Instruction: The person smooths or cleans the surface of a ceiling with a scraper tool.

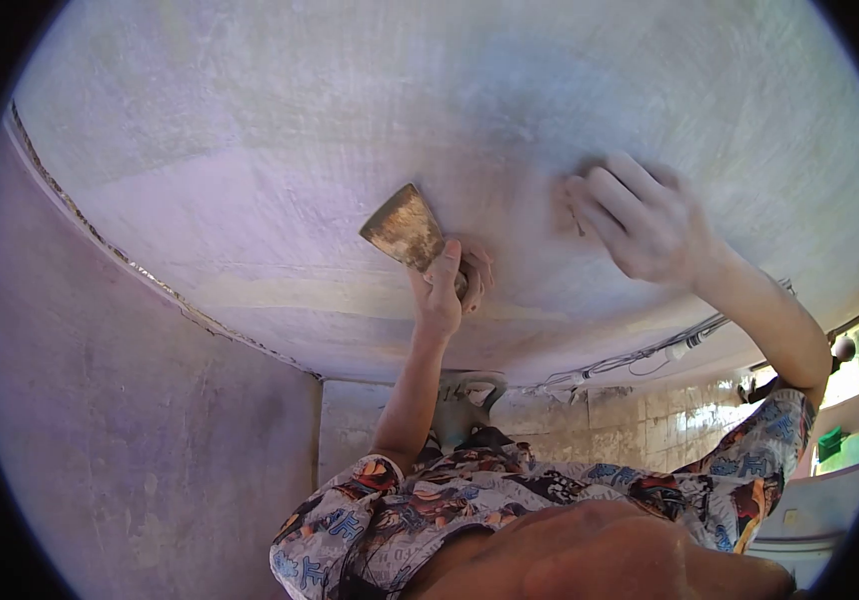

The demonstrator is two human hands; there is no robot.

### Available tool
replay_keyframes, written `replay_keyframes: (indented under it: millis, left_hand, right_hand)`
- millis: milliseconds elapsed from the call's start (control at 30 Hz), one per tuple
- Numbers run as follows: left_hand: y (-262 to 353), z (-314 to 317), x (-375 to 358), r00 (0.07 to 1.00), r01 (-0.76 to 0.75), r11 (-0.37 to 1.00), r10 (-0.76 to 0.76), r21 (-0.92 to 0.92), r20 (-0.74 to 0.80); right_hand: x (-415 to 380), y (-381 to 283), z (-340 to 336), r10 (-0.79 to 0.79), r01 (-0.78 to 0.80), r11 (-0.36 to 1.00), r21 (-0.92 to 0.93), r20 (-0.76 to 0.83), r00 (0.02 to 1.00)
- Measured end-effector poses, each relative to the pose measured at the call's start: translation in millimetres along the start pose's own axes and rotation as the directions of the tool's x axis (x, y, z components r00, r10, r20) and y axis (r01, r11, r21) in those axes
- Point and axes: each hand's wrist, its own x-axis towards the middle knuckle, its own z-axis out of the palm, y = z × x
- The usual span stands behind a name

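Observation:
My left hand [445, 283] is closed around the handle of a putty knife [408, 228], its thumb near the base of the blade. The wide blade is stained brown and points up and to the left, close to a pale plastered surface [290, 120]. To the right, my right hand [645, 215] has its fingers bent and pressed together against that same surface. A thin brownish edge shows by its fingertips; what it holds is mostly hidden. The plaster around this hand looks darker and smudged.
A purplish wall [150, 420] meets the plastered surface along a rough, chipped seam [120, 255] on the left. Loose cables [650, 350] run along the lower right. Beyond them are a tiled wall [640, 425] and a bright window [855, 365].

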Motion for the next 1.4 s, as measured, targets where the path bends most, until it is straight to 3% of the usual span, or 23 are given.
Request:
replay_keyframes:
  millis: [233,333,433,500,533,600,733,833,900,933,1000,1100,1200,1333,1400]
  left_hand:
    - [1,-1,-2,0.999,0.029,0.998,-0.028,-0.047,0.016]
    - [4,-2,-2,1.000,0.018,0.999,-0.017,-0.035,0.011]
    - [4,0,0,1.000,0.028,0.998,-0.027,-0.061,0.005]
    - [3,-1,-5,0.998,0.070,0.994,-0.070,-0.087,0.011]
    - [2,-3,-3,1.000,0.028,0.996,-0.027,-0.088,0.007]
    - [4,-6,-5,1.000,0.002,0.996,-0.001,-0.091,0.004]
    - [8,1,-2,1.000,0.023,0.998,-0.024,-0.066,-0.020]
    - [5,-6,-2,1.000,0.023,0.998,-0.024,-0.057,-0.003]
    - [4,-8,-3,1.000,-0.006,0.998,0.006,-0.064,0.009]
    - [4,-3,-3,1.000,-0.009,0.998,0.010,-0.063,0.009]
    - [7,-2,0,1.000,-0.024,0.998,0.024,-0.064,0.006]
    - [10,0,-1,1.000,0.020,0.998,-0.020,-0.053,0.011]
    - [6,-1,-1,0.999,0.034,0.999,-0.034,0.018,0.002]
    - [11,-1,4,0.999,0.020,0.998,-0.017,0.064,-0.043]
    - [14,3,3,0.998,0.041,0.994,-0.036,0.097,-0.047]
  right_hand:
    - [17,-8,1,-0.057,0.046,0.996,0.082,0.140,0.988]
    - [2,-7,-5,0.018,-0.018,1.000,-0.004,0.091,0.996]
    - [19,-11,0,0.101,-0.109,0.989,0.102,0.076,0.992]
    - [32,-13,3,-0.084,0.048,0.992,0.118,0.326,0.942]
    - [26,-11,4,-0.080,0.046,0.993,0.113,0.325,0.942]
    - [10,-12,1,0.084,-0.086,0.991,0.105,0.026,0.996]
    - [10,-5,-4,0.004,-0.007,1.000,0.027,0.116,0.993]
    - [24,-10,7,-0.055,0.029,0.990,0.139,0.185,0.981]
    - [6,-7,8,0.070,-0.073,0.982,0.174,0.026,0.997]
    - [-6,-3,3,0.069,-0.072,0.981,0.178,0.021,0.997]
    - [-14,1,-10,0.007,-0.006,1.000,-0.004,0.123,0.992]
    - [8,-3,8,0.020,-0.024,0.988,0.155,0.026,0.999]
    - [-1,-5,-1,0.111,-0.121,0.973,0.195,0.064,0.992]
    - [-17,2,-7,0.081,-0.086,0.995,0.043,0.108,0.991]
    - [0,-3,10,0.105,-0.099,0.981,0.167,-0.032,0.994]
